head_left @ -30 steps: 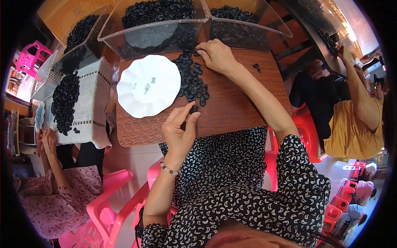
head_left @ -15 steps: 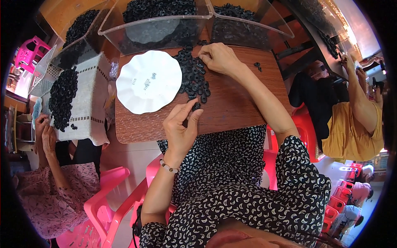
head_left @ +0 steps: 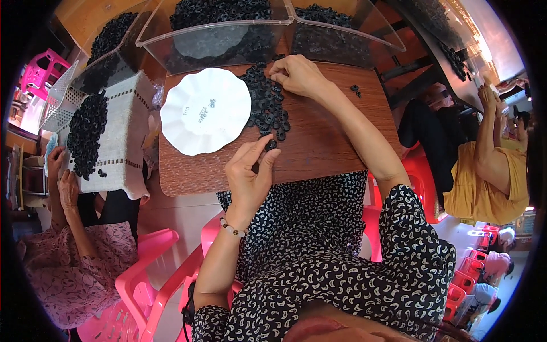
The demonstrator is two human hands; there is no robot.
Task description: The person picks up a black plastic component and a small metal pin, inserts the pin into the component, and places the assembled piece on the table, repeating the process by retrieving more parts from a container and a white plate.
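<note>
My left hand (head_left: 249, 171) pinches one small black ring (head_left: 271, 145) between thumb and fingertips, just right of the white plate (head_left: 205, 110). My right hand (head_left: 296, 74), fingers together, presses on the ring pile (head_left: 266, 105) beside the plate's right rim. I'd keep the pinch light and feed rings singly.
</note>
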